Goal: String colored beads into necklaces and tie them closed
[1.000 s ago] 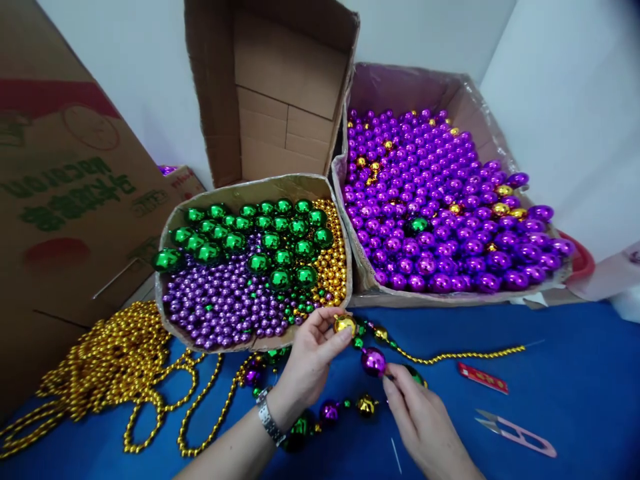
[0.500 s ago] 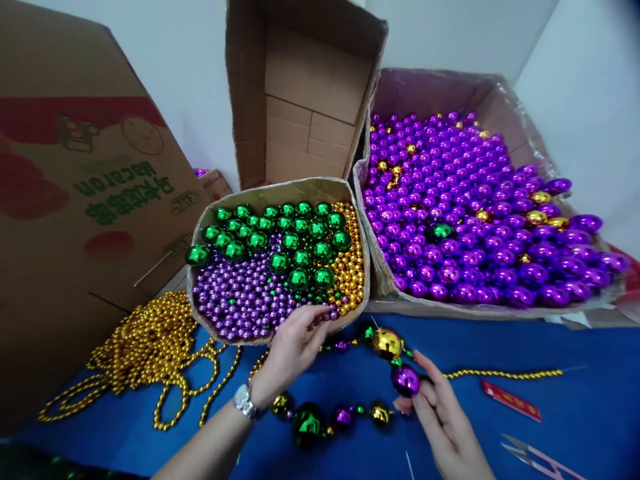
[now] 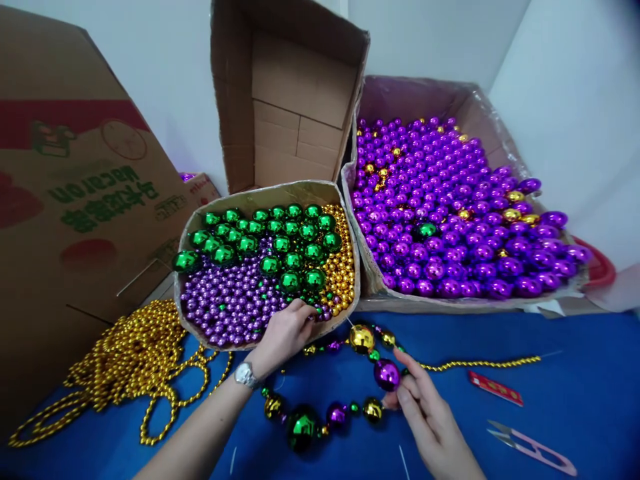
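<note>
walls: plain white (image 3: 565, 100), meeting in a corner behind the cartons
table: blue cloth top (image 3: 575, 360)
light: even and soft, glinting off shiny surfaces

Bright, even overhead light fills the scene, throwing pinpoint glare off the purple balls (image 3: 450, 220) and green balls (image 3: 273, 240) and only soft, faint shadows on the blue table (image 3: 575, 393). The wide lens bows lines near the frame edges, where the large carton (image 3: 65, 200) and corners turn soft, darkened and slightly smeared; the centre stays fairly sharp.
</note>
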The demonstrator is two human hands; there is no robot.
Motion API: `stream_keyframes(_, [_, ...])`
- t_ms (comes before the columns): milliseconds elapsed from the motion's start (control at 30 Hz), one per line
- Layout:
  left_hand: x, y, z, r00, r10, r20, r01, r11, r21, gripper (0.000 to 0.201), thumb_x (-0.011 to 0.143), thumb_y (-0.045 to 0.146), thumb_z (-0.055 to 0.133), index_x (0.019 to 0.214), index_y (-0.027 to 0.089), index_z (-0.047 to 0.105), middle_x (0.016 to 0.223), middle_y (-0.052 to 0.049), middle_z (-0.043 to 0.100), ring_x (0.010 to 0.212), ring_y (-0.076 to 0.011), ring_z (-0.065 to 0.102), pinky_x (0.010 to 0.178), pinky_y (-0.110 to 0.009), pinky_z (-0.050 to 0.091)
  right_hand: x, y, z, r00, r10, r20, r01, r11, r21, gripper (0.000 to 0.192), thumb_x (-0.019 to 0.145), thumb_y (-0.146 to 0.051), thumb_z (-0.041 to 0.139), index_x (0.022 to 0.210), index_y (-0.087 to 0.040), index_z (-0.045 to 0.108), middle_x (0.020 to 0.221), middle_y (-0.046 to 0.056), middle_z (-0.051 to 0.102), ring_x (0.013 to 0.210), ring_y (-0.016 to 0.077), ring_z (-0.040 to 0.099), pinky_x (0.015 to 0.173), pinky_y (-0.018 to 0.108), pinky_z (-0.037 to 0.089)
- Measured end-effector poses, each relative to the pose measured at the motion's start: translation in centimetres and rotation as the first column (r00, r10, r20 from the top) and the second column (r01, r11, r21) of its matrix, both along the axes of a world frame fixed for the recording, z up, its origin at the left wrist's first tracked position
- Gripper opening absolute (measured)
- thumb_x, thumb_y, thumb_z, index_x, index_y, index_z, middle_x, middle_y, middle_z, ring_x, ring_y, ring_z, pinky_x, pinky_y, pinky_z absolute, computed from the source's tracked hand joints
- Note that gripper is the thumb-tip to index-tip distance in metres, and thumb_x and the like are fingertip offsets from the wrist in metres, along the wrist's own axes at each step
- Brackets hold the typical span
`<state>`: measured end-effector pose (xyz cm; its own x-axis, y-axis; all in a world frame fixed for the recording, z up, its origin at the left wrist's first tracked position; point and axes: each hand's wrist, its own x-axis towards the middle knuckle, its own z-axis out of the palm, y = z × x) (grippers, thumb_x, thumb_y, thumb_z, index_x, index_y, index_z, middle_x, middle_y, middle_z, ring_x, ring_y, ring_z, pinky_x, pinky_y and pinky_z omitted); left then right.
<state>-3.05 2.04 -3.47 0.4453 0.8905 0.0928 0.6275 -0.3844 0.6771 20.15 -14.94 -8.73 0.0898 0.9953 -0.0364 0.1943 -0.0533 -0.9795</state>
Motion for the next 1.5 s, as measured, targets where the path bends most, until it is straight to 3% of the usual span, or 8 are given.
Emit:
stream_keyframes(100, [0.6,-0.8,1.1,0.949,0.085,0.303,-0.009,0.970,-0.245,0.026,0.084,0.032,0.055,0.104,0.017,0.062,0.093,-0.009,0.065,0.082,-0.0197,0.063,0.073,-0.031,0.050,-0.2,0.1,0.0,0.998,0.014,0.054,-0.016,1.000,0.022,0.047,0.096,-0.042,0.033,0.140,-0.025,0.031,0.080,0.001,0.065,0.079,0.0171,0.064,0.075,0.029,0.050])
stream_keyframes(200, [1.2,-1.8,1.8,0.689,0.346,0.637,0.133,0.804,-0.580,0.025,0.082,0.026,0.061,0.105,0.014,0.062,0.090,-0.008,0.068,0.084,-0.0175,0.065,0.078,-0.030,0.051,-0.3,0.2,-0.1,0.995,0.020,0.097,-0.024,0.999,0.037,0.045,0.097,-0.040,0.031,0.139,-0.027,0.032,0.077,0.000,0.062,0.075,0.0156,0.063,0.076,0.028,0.049])
stream_keyframes(400, [1.8,-2.7,1.7,0.497,0.493,0.714,0.299,0.675,-0.674,0.022,0.082,0.016,0.063,0.103,0.011,0.065,0.091,-0.008,0.068,0.081,-0.0138,0.064,0.077,-0.026,0.052,-0.1,0.3,0.2,0.981,0.111,0.160,-0.113,0.994,0.007,0.043,0.098,-0.035,0.028,0.141,-0.030,0.024,0.081,-0.001,0.058,0.080,0.0145,0.061,0.080,0.026,0.046])
stream_keyframes(767, [2.2,-3.1,1.6,0.522,0.442,0.729,0.343,0.674,-0.654,0.022,0.087,0.019,0.057,0.105,0.009,0.063,0.092,-0.011,0.066,0.078,-0.0138,0.062,0.071,-0.025,0.051,0.3,0.4,0.1,0.960,0.121,0.251,-0.131,0.991,0.021,0.042,0.098,-0.031,0.027,0.141,-0.030,0.023,0.080,-0.002,0.059,0.081,0.0133,0.062,0.076,0.023,0.047])
stream_keyframes(933, [2.3,-3.5,2.2,0.683,0.301,0.665,0.194,0.803,-0.563,0.024,0.082,0.023,0.064,0.104,0.014,0.061,0.089,-0.006,0.065,0.077,-0.0139,0.061,0.071,-0.025,0.050,0.4,0.6,-0.3,0.917,0.075,0.391,-0.108,0.992,0.061,0.044,0.097,-0.025,0.028,0.141,-0.030,0.026,0.090,0.002,0.065,0.080,0.0143,0.064,0.072,0.023,0.050])
stream_keyframes(1100, [2.9,-3.9,1.7,0.819,0.197,0.540,0.089,0.885,-0.457,0.017,0.079,0.028,0.067,0.090,0.016,0.063,0.080,-0.002,0.064,0.072,-0.0130,0.059,0.065,-0.023,0.049,0.1,1.9,-1.6,0.758,0.032,0.652,-0.185,0.968,0.168,0.055,0.089,-0.009,0.029,0.143,-0.020,0.024,0.101,0.010,0.065,0.088,0.0207,0.061,0.077,0.032,0.050])
stream_keyframes(1300, [4.2,-4.9,-0.6,0.881,0.015,0.473,0.148,0.941,-0.305,0.017,0.083,0.030,0.060,0.078,0.014,0.065,0.083,-0.005,0.065,0.071,-0.0151,0.059,0.066,-0.026,0.048,0.1,2.9,-1.6,0.462,0.150,0.874,-0.268,0.963,-0.024,0.068,0.077,0.000,0.038,0.142,-0.020,0.031,0.088,0.008,0.065,0.080,0.0243,0.062,0.065,0.032,0.050])
stream_keyframes(1500, [5.7,-6.1,-2.7,0.920,0.021,0.392,0.105,0.949,-0.298,0.020,0.085,0.033,0.055,0.083,0.014,0.063,0.076,-0.004,0.065,0.070,-0.0160,0.059,0.064,-0.026,0.047,2.0,3.1,-0.5,0.548,0.119,0.828,-0.245,0.969,0.023,0.053,0.085,-0.005,0.038,0.136,-0.020,0.041,0.100,0.009,0.064,0.092,0.0200,0.062,0.079,0.029,0.050])
